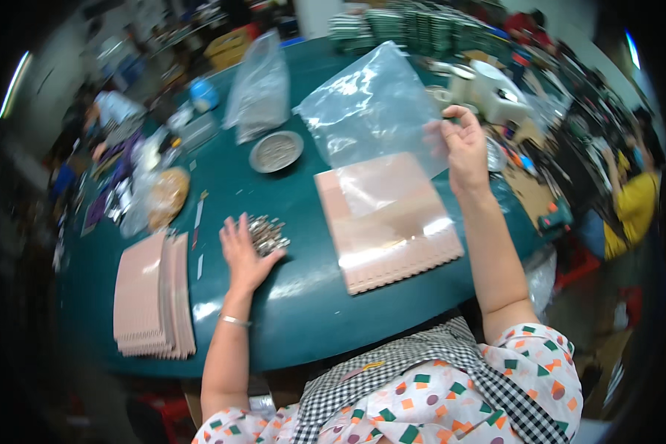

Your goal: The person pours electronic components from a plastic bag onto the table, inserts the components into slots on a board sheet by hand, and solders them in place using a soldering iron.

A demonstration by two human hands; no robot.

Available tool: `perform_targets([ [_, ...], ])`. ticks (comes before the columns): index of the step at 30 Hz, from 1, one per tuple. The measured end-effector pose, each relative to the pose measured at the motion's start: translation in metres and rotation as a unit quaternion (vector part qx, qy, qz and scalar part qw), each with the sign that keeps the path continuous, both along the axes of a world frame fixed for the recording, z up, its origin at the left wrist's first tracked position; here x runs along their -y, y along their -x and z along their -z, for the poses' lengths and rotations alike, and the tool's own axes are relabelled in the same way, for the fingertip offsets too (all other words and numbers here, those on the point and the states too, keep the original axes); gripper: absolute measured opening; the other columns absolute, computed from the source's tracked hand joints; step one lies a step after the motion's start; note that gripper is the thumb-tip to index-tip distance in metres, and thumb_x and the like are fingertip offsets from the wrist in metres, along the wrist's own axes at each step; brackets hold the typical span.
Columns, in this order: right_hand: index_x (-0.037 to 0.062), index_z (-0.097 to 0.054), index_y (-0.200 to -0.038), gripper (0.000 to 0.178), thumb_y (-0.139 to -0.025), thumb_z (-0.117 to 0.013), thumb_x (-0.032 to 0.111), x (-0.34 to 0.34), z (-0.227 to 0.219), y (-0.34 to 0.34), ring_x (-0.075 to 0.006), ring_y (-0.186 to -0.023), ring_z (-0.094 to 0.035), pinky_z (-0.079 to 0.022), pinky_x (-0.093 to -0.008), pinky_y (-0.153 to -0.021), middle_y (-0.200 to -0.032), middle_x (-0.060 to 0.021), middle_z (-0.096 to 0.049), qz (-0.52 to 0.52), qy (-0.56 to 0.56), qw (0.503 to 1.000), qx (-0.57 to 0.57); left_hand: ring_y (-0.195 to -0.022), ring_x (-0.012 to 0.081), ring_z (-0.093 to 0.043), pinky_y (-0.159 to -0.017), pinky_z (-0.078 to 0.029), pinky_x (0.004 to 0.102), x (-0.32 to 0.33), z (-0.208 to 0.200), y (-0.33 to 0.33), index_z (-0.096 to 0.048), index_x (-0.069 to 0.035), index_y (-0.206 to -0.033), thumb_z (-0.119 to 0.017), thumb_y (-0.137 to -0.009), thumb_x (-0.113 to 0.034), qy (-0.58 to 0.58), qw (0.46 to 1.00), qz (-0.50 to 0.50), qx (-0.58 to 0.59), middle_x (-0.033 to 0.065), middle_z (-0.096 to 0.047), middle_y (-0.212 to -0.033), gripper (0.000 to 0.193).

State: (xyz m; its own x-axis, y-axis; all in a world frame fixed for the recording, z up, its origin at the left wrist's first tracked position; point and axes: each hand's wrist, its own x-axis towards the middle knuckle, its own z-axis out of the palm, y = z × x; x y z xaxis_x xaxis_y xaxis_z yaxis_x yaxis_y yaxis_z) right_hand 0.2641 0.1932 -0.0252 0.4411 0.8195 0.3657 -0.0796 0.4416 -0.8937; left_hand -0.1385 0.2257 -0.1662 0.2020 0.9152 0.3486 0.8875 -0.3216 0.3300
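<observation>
My left hand [245,257] lies on the table with its fingers spread. It touches the near side of a loose pile of small metal pieces [270,235]. On the right, my raised right hand [464,144] pinches the edge of a clear plastic bag [370,103]. The bag's near part overlaps a stack of pinkish sheets [399,244], whose near edge is toothed. A second stack of pinkish sheets [139,296] sits at the table's left, its layers slightly fanned. Beyond the metal pile stands a round metal bowl [277,151] with small pieces inside.
The green tabletop [288,325] curves around me. Another plastic bag [257,89] stands behind the bowl. Bags and odds and ends [144,177] crowd the left edge. A white container [499,92] and tools lie at right. Green stacks [414,29] rise behind. A person in yellow [635,207] sits farther right.
</observation>
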Motion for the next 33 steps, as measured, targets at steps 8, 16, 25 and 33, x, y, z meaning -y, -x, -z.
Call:
perform_targets([
  [8, 0.0005, -0.062, -0.1, 0.018, -0.084, -0.054, -0.004, 0.143, 0.027, -0.111, -0.0125, -0.077, -0.058, -0.046, -0.0238, -0.071, -0.088, -0.0047, -0.063, 0.138, -0.076, 0.985, -0.074, -0.133, 0.05, -0.031, -0.112, -0.025, 0.0538, -0.018, 0.019, 0.012, -0.031, -0.006, -0.146, -0.084, -0.06, -0.044, 0.023, 0.997, 0.051, -0.044, 0.0282, -0.029, -0.149, 0.108],
  [16, -0.002, -0.064, -0.11, 0.035, -0.076, -0.071, -0.003, 0.348, 0.063, -0.203, -0.0186, -0.089, -0.064, -0.052, -0.0323, -0.082, -0.103, -0.0082, -0.066, 0.464, 0.118, 0.874, 0.086, -0.136, 0.0459, -0.03, -0.113, -0.024, 0.0515, -0.035, 0.021, 0.007, -0.034, -0.006, -0.146, -0.067, -0.085, -0.03, 0.038, 0.996, 0.045, -0.072, 0.0259, -0.03, -0.15, 0.073],
  [25, 0.0035, -0.053, -0.122, 0.03, -0.097, -0.053, 0.02, 0.425, 0.14, -0.26, -0.027, -0.101, -0.064, -0.057, -0.0436, -0.083, -0.116, -0.0129, -0.062, 0.517, 0.016, 0.81, -0.276, -0.13, 0.039, -0.04, -0.108, -0.033, 0.0438, -0.046, 0.031, 0.016, -0.044, 0.002, -0.138, -0.059, -0.094, -0.023, 0.004, 0.996, 0.039, -0.076, 0.0248, -0.04, -0.143, 0.052],
  [33, 0.0057, -0.064, -0.083, 0.017, -0.072, -0.056, -0.004, 0.337, 0.24, -0.197, -0.0284, -0.092, -0.059, -0.049, -0.0354, -0.082, -0.095, -0.0098, -0.056, 0.567, 0.256, 0.723, 0.3, -0.127, 0.0382, -0.044, -0.106, -0.036, 0.042, -0.037, 0.027, 0.014, -0.047, 0.003, -0.135, -0.059, -0.095, -0.023, 0.011, 0.998, 0.037, -0.056, 0.0245, -0.042, -0.141, 0.049],
])
